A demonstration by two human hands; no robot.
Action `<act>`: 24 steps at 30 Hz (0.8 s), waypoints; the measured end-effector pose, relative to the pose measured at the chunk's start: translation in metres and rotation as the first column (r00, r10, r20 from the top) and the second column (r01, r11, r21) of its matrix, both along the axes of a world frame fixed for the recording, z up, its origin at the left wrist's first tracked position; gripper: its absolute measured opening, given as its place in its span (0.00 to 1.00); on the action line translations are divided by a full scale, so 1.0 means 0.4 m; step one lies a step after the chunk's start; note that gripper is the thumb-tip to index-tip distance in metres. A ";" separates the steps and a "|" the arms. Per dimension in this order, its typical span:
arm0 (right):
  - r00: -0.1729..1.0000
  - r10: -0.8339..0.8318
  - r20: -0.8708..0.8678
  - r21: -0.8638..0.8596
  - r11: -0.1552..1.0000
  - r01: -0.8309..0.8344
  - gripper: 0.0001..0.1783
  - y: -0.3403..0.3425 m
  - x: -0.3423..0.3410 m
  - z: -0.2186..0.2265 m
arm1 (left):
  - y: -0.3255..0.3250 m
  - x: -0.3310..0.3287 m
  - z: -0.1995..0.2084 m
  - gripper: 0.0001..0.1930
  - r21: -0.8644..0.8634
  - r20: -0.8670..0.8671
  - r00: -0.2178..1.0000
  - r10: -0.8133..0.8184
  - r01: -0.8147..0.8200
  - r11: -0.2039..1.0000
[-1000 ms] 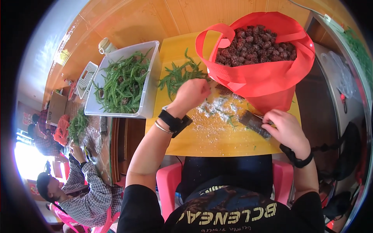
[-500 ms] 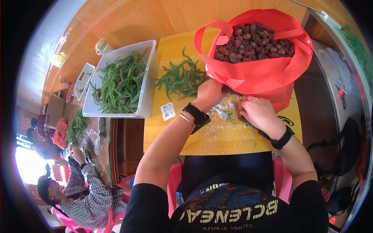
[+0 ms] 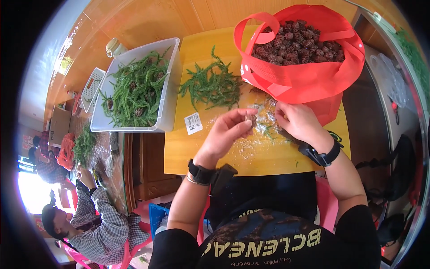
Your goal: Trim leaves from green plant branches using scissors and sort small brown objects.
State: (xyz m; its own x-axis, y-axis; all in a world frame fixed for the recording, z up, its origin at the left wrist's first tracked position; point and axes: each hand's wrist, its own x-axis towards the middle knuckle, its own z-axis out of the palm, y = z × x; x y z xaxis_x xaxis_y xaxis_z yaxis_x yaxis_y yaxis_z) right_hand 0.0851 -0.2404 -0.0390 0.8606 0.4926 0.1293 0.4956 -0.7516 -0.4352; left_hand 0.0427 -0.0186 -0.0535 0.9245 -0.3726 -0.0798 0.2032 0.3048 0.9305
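My left hand (image 3: 228,131) is over the yellow table (image 3: 201,159), thumb and fingers closed around a small brown pine cone (image 3: 252,121), which they partly hide. To its right, my right hand (image 3: 301,120) is closed, with curled fingertips near the scattered white flakes (image 3: 264,123); whatever they grip is hidden. A dark, narrow thing (image 3: 289,136) shows under the right palm, its kind unclear. Just beyond the hands stands a red bag (image 3: 309,85) full of pine cones (image 3: 298,45). Green artificial pine sprigs (image 3: 210,85) lie on the table left of the bag.
A clear plastic bin (image 3: 169,96) with sprigs and several pine cones stands left of the table. A white label (image 3: 193,123) lies near it. A green-and-black handle (image 3: 336,138) shows beside my right wrist. Another person (image 3: 103,224) sits at a table on the left.
My left hand has drawn back from the bag's base toward me and now shows a pine cone. My right hand stays near the flakes, its fingers slightly farther away. The view has shifted a little.
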 end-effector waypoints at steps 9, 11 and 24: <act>0.987 0.090 -0.131 -0.058 0.993 -0.098 0.05 -0.017 -0.008 0.015 | 0.001 -0.062 -0.085 0.16 -0.298 -0.081 0.997 0.011 -0.035 0.954; 0.996 0.040 -0.074 -0.040 0.998 -0.043 0.06 -0.006 -0.007 0.015 | 0.002 -0.064 -0.078 0.17 -0.295 -0.062 0.998 0.002 -0.021 0.955; 1.000 0.006 -0.016 -0.223 0.975 -0.009 0.07 0.021 -0.006 -0.012 | 0.014 -0.075 -0.075 0.21 -0.272 -0.079 0.997 0.014 -0.035 0.962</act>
State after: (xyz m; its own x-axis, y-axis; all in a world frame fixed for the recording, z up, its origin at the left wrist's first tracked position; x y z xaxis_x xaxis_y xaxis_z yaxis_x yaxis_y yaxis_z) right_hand 0.0828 -0.2319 -0.0439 0.8578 0.5140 0.0021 0.4962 -0.8270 -0.2644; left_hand 0.0126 -0.0128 -0.0837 0.9290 -0.3670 -0.0482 0.2589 0.5511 0.7933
